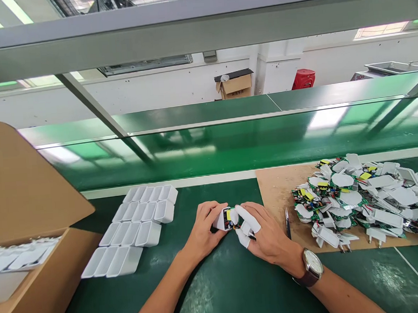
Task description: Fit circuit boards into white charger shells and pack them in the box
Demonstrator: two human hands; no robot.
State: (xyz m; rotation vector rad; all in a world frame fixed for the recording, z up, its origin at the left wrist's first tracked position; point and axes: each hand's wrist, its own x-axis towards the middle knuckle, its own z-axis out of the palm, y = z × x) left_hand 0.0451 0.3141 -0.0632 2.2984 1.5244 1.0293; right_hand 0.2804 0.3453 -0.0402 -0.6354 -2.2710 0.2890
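My left hand point(204, 226) grips a white charger housing point(221, 220) at the middle of the green bench. My right hand point(266, 236), with white finger cots on the thumb and forefinger and a watch on the wrist, pinches a circuit board point(230, 217) with a yellow part at the open end of that housing. The board sits partly inside the housing. Both hands rest low over the bench top.
Rows of white housings point(135, 228) lie left of my hands. A cardboard sheet point(274, 190) on the right carries a heap of boards and plug parts point(362, 198); tweezers point(287, 222) lie by its edge. An open carton point(30, 264) stands far left. A green conveyor point(229, 140) runs behind.
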